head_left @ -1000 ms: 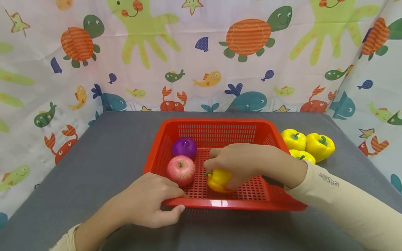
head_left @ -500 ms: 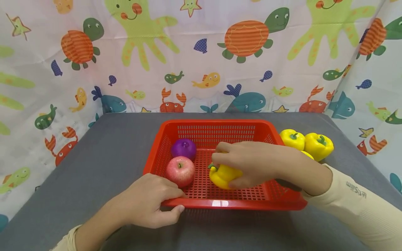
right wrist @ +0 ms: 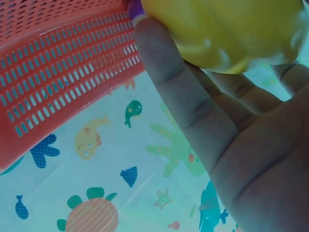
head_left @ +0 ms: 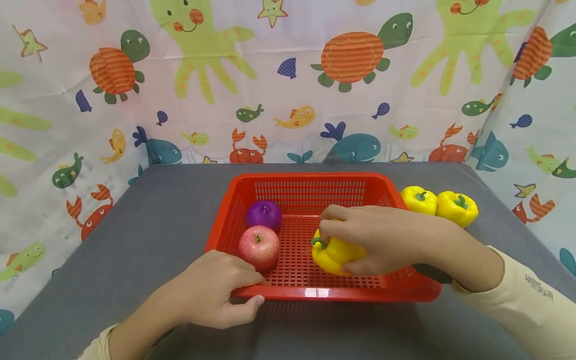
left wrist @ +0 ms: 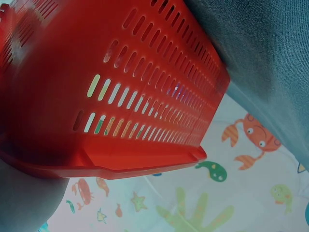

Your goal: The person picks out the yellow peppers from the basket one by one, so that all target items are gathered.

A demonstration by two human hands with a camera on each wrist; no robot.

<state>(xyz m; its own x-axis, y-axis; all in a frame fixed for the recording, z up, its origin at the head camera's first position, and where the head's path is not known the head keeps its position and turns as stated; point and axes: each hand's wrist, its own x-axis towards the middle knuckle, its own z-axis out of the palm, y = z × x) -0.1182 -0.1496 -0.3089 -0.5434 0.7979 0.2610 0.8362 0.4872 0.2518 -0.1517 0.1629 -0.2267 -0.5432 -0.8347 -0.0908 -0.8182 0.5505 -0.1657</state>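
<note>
My right hand (head_left: 360,237) grips a yellow bell pepper (head_left: 335,257) with a green stem, over the right part of the red basket (head_left: 324,294). In the right wrist view the fingers (right wrist: 174,87) curl under the pepper (right wrist: 231,34). My left hand (head_left: 220,287) holds the basket's near rim at its left corner, thumb outside and fingers over the edge. A pink apple (head_left: 258,247) lies inside the basket, in front of a round purple vegetable (head_left: 263,215). The left wrist view is filled mostly by the basket's slotted outer wall (left wrist: 145,63).
Yellow bell peppers (head_left: 456,208) stand on the grey tabletop (head_left: 180,210) to the right of the basket, partly behind my right forearm. A curtain (head_left: 288,90) printed with sea animals encloses the back and sides.
My right hand has moved rightward inside the basket with the yellow pepper, away from the apple. My left hand stays on the rim.
</note>
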